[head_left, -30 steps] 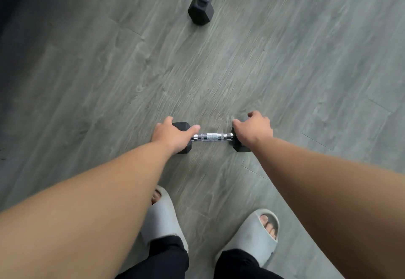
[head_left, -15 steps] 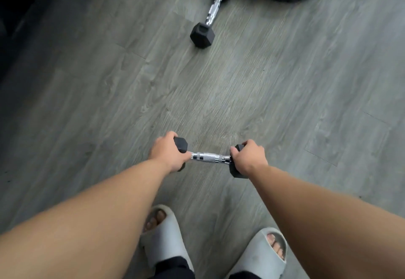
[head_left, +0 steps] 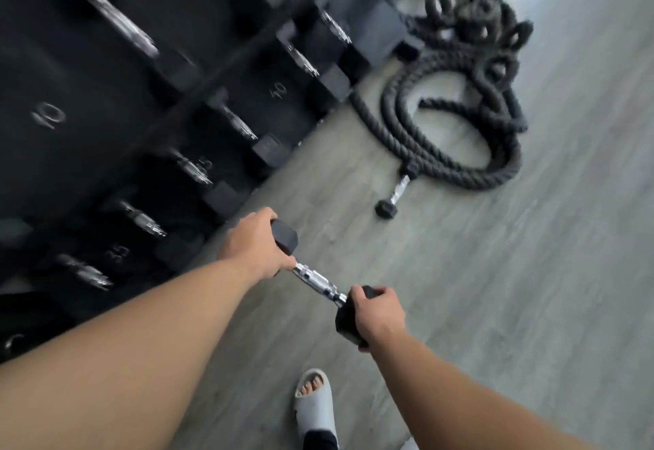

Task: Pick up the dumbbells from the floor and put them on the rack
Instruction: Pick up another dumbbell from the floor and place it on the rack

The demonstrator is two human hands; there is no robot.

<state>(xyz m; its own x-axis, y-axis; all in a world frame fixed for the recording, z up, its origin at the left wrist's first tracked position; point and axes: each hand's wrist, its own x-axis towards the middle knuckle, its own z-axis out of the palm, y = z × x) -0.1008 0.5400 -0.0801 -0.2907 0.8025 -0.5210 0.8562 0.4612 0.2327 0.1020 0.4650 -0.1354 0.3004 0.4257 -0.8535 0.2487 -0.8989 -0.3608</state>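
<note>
I hold a small dumbbell [head_left: 316, 280] with black hex ends and a chrome handle in the air above the grey floor. My left hand [head_left: 255, 247] grips its upper-left end. My right hand [head_left: 379, 315] grips its lower-right end. The dumbbell slants down to the right. A second small dumbbell [head_left: 396, 196] lies on the floor further off, its far end against a rope coil. The black dumbbell rack [head_left: 184, 106] fills the left and top left, blurred, loaded with several larger dumbbells.
A thick dark battle rope [head_left: 460, 103] lies coiled on the floor at the top right, beside the rack's end. One foot in a pale slide sandal [head_left: 315, 400] stands at the bottom centre. Grey wood-look flooring [head_left: 531, 272] stretches to the right.
The dumbbell has risen from floor level and tilted, held at both ends. My view has swung left and up, bringing the rack and the rope coil into sight.
</note>
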